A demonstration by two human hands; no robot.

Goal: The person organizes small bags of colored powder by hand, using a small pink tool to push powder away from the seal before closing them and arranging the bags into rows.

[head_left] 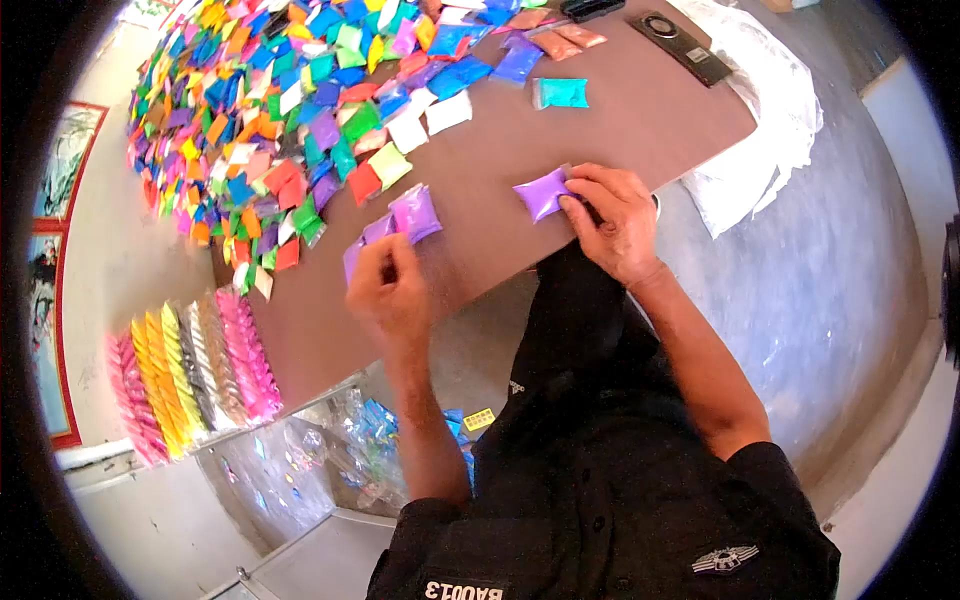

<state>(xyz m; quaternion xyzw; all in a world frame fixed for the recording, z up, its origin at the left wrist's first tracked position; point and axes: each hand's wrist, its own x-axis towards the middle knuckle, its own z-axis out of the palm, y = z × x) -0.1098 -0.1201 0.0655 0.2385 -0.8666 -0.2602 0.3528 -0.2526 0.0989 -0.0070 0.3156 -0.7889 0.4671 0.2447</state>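
My right hand (618,220) pinches the edge of a small purple packet (541,194) between thumb and fingers, close to the table's near edge. Over to the left, my left hand (388,290) is curled closed and a little blurred. It overlaps a short row of purple packets (416,213); whether it grips one of them is hidden by the fingers. The packets look like clear plastic pouches with soft coloured filling. A teal packet (562,93) lies alone beyond my right hand.
A big heap of packets in many colours (300,100) covers the far left of the brown table (480,240). Bundled rows of packets (190,370) stand at the left corner. A dark flat device (680,48) lies far right, beside white plastic sheeting (760,120). Plastic bags (370,440) are below.
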